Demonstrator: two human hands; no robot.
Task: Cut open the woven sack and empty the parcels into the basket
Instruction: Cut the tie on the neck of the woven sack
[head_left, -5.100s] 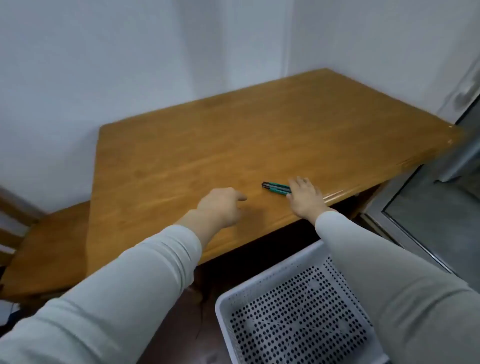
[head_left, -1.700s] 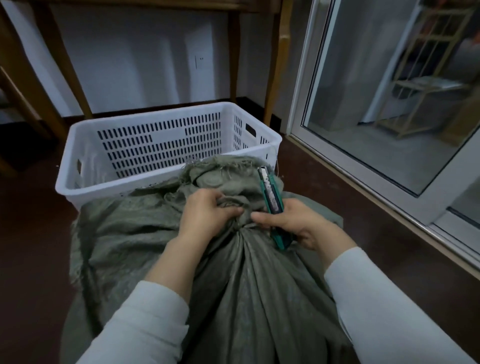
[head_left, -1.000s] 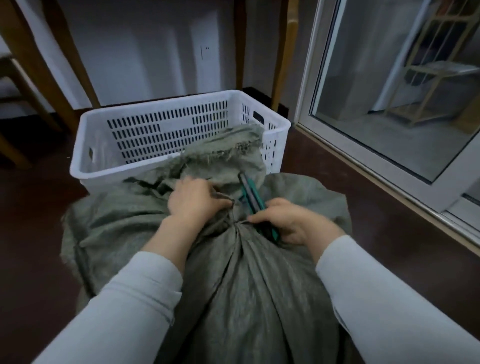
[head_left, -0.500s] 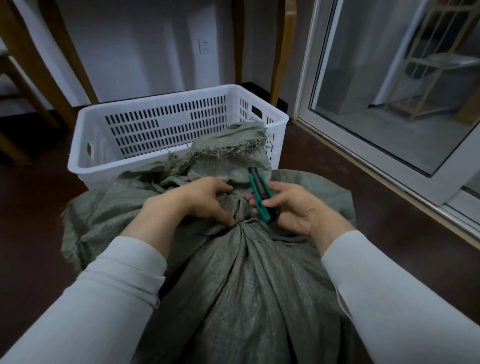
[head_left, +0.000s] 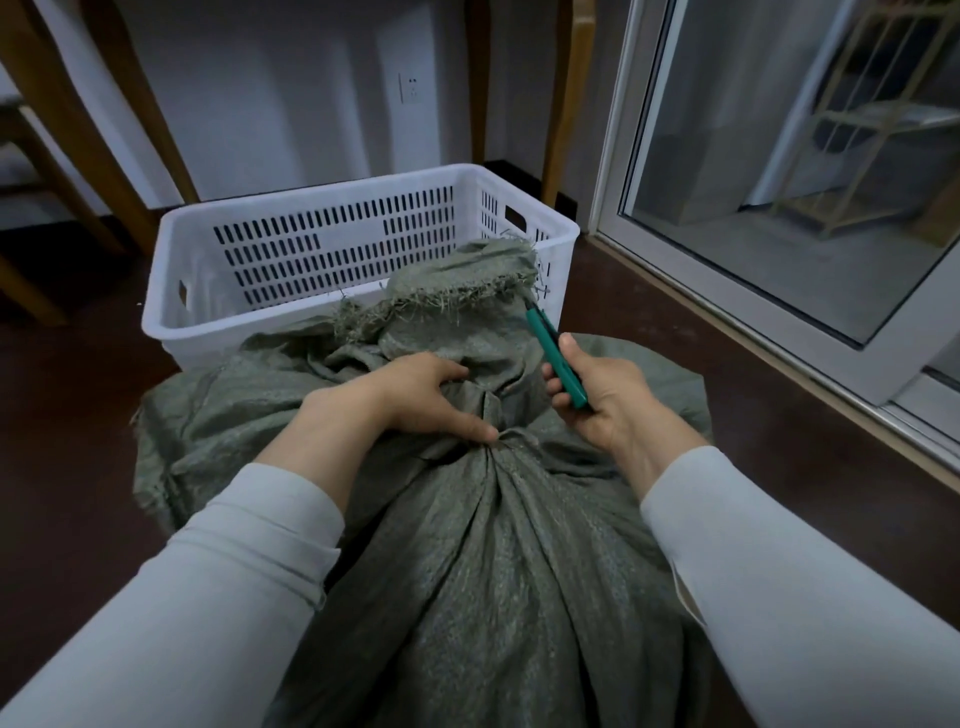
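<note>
A grey-green woven sack (head_left: 467, 545) stands in front of me, its neck bunched tight and its frayed top flopping toward the basket. My left hand (head_left: 415, 395) grips the bunched neck from the left. My right hand (head_left: 602, 400) holds a green utility knife (head_left: 555, 358) just right of the neck, its tip pointing up toward the frayed edge. The white slotted plastic basket (head_left: 311, 208) sits on the floor right behind the sack. No parcels are visible.
Wooden table legs (head_left: 566, 93) rise behind the basket, and chair legs (head_left: 62, 119) stand at the left. A glass sliding door with a white frame (head_left: 737, 291) runs along the right. The floor (head_left: 67, 426) is dark brown.
My right hand has drawn the knife a little up and to the right, away from the neck. My left hand has slid along the bunched neck and still grips it.
</note>
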